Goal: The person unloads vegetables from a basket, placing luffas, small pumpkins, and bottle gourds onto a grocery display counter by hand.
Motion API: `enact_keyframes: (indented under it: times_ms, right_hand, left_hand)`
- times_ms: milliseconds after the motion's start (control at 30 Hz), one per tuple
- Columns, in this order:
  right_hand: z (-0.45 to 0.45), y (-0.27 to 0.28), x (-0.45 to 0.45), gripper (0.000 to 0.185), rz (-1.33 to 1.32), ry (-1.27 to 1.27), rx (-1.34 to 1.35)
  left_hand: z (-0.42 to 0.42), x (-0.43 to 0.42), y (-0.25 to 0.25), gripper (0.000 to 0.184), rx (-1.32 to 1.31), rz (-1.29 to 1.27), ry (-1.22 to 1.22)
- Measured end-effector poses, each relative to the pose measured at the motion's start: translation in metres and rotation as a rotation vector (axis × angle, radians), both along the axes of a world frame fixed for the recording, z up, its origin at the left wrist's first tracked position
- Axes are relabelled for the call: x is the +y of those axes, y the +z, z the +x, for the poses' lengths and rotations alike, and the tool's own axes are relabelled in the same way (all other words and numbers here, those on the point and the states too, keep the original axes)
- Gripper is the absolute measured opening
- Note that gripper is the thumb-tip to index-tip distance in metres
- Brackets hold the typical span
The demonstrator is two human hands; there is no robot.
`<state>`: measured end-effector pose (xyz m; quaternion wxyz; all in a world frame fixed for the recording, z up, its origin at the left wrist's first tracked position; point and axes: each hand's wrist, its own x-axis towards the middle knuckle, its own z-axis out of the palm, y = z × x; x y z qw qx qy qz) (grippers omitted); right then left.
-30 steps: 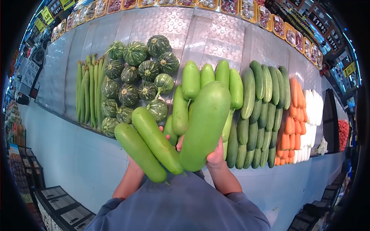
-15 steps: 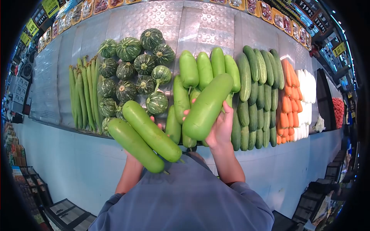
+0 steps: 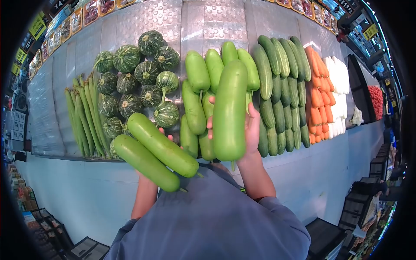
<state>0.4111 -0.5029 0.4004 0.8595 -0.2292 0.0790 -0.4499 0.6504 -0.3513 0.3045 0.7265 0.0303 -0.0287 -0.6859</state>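
Observation:
My left hand [image 3: 170, 137] supports two long light-green bottle gourds from beneath, with only some fingertips showing past them. One bottle gourd [image 3: 162, 145] lies against the other bottle gourd [image 3: 146, 163], both slanting down toward my body. In my right hand [image 3: 252, 134] is a larger bottle gourd [image 3: 230, 115], held nearly upright with its stem end toward me, fingers wrapped around its sides. Just behind it, more bottle gourds [image 3: 197, 71] are stacked on the metal display counter [image 3: 190, 26], partly hidden by the held one.
Left of the gourd stack sit round striped squashes [image 3: 147, 73] and long green stalk-like vegetables [image 3: 86, 115]. To its right are rows of cucumbers [image 3: 277, 99], carrots [image 3: 318, 99] and white radishes [image 3: 340, 86]. Packaged trays [image 3: 91, 12] line the far edge.
The gourd in my right hand has turned from a slant to nearly upright. The view has shifted slightly, moving the counter items left. My left hand still holds its two gourds.

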Motion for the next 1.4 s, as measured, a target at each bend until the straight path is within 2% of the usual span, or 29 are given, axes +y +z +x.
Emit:
enact_keyframes:
  times_ms: [67, 133, 167, 233, 267, 333, 367, 433, 467, 533, 667, 733, 767, 833, 867, 933, 967, 1033, 1167, 1267, 1400]
  right_hand:
    - [0.001, 0.003, 0.004, 0.064, 0.037, -0.029, 0.091]
    - [0.009, 0.01, 0.01, 0.064, -0.082, -0.177, 0.307]
    - [0.013, 0.013, 0.011, 0.064, -0.085, -0.17, 0.302]
    - [0.019, 0.018, 0.014, 0.069, -0.26, -0.39, 0.497]
    - [0.017, 0.013, 0.015, 0.069, -0.27, -0.386, 0.49]
    - [0.006, -0.006, 0.011, 0.075, -0.226, -0.199, 0.286]
    - [0.003, -0.011, 0.01, 0.075, -0.25, -0.202, 0.279]
    - [-0.002, -0.018, 0.011, 0.08, -0.01, 0.078, 0.09]
    - [-0.002, -0.017, 0.01, 0.08, -0.019, 0.084, 0.089]
    - [-0.001, -0.018, 0.008, 0.079, 0.077, 0.223, -0.183]
    - [0.0, -0.017, 0.006, 0.081, 0.156, 0.3, -0.291]
    - [-0.002, 0.001, 0.008, 0.089, -0.103, 0.044, 0.13]
    - [-0.005, 0.003, 0.01, 0.089, -0.101, 0.043, 0.132]
    - [-0.008, 0.005, 0.012, 0.092, -0.31, -0.086, 0.375]
    - [-0.009, 0.0, 0.013, 0.092, -0.315, -0.086, 0.374]
    - [-0.01, -0.015, 0.015, 0.108, -0.587, -0.381, 0.576]
    - [-0.012, -0.012, 0.016, 0.108, -0.587, -0.381, 0.575]
    - [-0.019, -0.003, 0.019, 0.119, -0.861, -0.458, 0.762]
    - [-0.023, -0.016, 0.019, 0.133, -1.048, -0.552, 0.702]
    - [-0.028, -0.018, 0.021, 0.134, -1.166, -0.611, 0.694]
    - [-0.028, -0.018, 0.027, 0.133, -1.17, -0.643, 0.677]
  left_hand:
    - [-0.002, -0.002, 0.002, 0.07, -0.002, -0.012, -0.006]
    - [-0.004, -0.003, 0.003, 0.07, -0.006, -0.028, -0.006]
    - [-0.004, -0.005, 0.002, 0.07, -0.03, -0.04, -0.006]
    - [-0.002, -0.001, 0.001, 0.07, -0.057, -0.052, 0.005]
    - [-0.002, 0.002, 0.001, 0.071, -0.031, -0.024, 0.007]
    - [-0.001, -0.003, -0.001, 0.072, -0.01, -0.033, 0.007]
    - [0.0, -0.003, -0.002, 0.072, -0.023, -0.062, 0.002]
    - [-0.003, -0.004, -0.001, 0.07, -0.085, -0.117, 0.016]
    - [-0.005, -0.004, 0.002, 0.07, -0.087, -0.125, 0.023]
    - [-0.007, -0.002, 0.009, 0.068, -0.112, -0.085, 0.044]
    - [-0.011, 0.004, 0.011, 0.067, -0.031, 0.022, 0.07]
    - [-0.013, 0.005, 0.008, 0.064, -0.039, 0.017, 0.073]
    - [-0.014, 0.005, 0.009, 0.064, -0.038, 0.02, 0.072]
    - [-0.015, 0.004, 0.013, 0.061, -0.051, -0.014, 0.058]
    - [-0.016, 0.004, 0.015, 0.061, -0.052, -0.018, 0.06]
    - [-0.016, 0.004, 0.017, 0.06, -0.045, -0.049, 0.035]
    - [-0.017, 0.004, 0.017, 0.06, -0.046, -0.05, 0.035]
    - [-0.017, 0.005, 0.017, 0.059, -0.034, -0.064, 0.02]
    - [-0.014, 0.009, 0.011, 0.067, -0.096, -0.071, 0.027]
    - [-0.015, 0.013, 0.009, 0.067, -0.137, -0.008, 0.047]
    - [-0.014, 0.013, 0.005, 0.069, -0.143, -0.001, 0.041]
